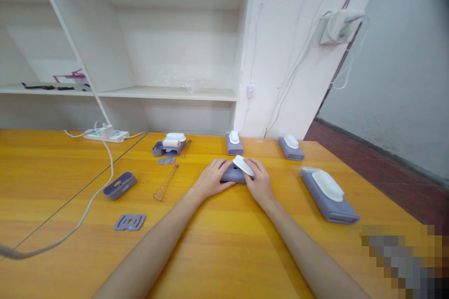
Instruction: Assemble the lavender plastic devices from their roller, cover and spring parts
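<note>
Both hands meet on a small purple-grey plastic housing [233,175] lying on the orange table [224,243]. My left hand [211,179] grips its left side, fingers curled over it. My right hand [258,180] holds the right side and pinches a white oval cap [242,165] tilted on top of the housing.
Finished housings with white caps sit behind [234,142], to the right [291,147] and nearer right [328,192]. To the left lie an empty purple tray [119,185], a flat purple plate [129,222], two metal springs [165,182], a parts cluster [170,145], a power strip [106,135] and its cable [87,205]. Shelving stands behind.
</note>
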`<act>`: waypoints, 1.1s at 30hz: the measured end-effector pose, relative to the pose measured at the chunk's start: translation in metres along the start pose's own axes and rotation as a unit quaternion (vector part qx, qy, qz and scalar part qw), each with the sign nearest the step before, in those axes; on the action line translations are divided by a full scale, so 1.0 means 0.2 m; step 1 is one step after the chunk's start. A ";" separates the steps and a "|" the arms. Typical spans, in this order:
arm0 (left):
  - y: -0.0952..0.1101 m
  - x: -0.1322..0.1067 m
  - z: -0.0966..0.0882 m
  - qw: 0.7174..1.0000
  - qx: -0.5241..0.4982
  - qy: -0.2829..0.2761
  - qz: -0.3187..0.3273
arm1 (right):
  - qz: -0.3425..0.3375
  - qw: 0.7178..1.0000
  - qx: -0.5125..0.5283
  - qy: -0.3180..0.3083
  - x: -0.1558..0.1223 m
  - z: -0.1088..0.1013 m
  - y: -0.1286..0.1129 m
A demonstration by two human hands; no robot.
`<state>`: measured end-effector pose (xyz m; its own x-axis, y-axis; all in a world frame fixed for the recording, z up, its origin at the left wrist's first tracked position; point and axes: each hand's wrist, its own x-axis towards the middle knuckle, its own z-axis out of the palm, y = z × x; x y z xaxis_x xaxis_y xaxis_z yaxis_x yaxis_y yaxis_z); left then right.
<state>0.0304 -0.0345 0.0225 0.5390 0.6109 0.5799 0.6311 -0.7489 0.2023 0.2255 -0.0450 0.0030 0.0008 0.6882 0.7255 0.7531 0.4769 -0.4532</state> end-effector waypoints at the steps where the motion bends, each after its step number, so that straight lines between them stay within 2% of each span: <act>1: 0.00 0.00 0.00 1.000 -0.002 0.003 -0.006 | -0.008 1.000 -0.012 -0.010 0.00 0.00 0.00; 11: 0.00 0.00 -0.01 0.999 -0.041 0.008 -0.029 | -0.030 0.990 -0.081 -0.109 0.00 -0.04 -0.07; 20: -0.02 -0.01 0.00 0.998 -0.053 0.010 -0.032 | -0.030 0.993 0.002 -0.117 -0.02 0.01 0.03; 25: -0.03 -0.01 0.01 0.998 -0.057 0.006 -0.026 | 0.011 0.990 0.037 -0.134 -0.02 0.01 0.02; 33: -0.03 -0.01 0.01 0.998 -0.043 0.017 -0.038 | 0.042 0.991 0.073 -0.108 0.01 0.03 0.05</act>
<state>0.0258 -0.0298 0.0196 0.4715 0.6580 0.5871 0.6185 -0.7213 0.3117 0.2291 -0.0349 -0.0043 -0.0940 0.8221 0.5615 0.6527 0.4767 -0.5888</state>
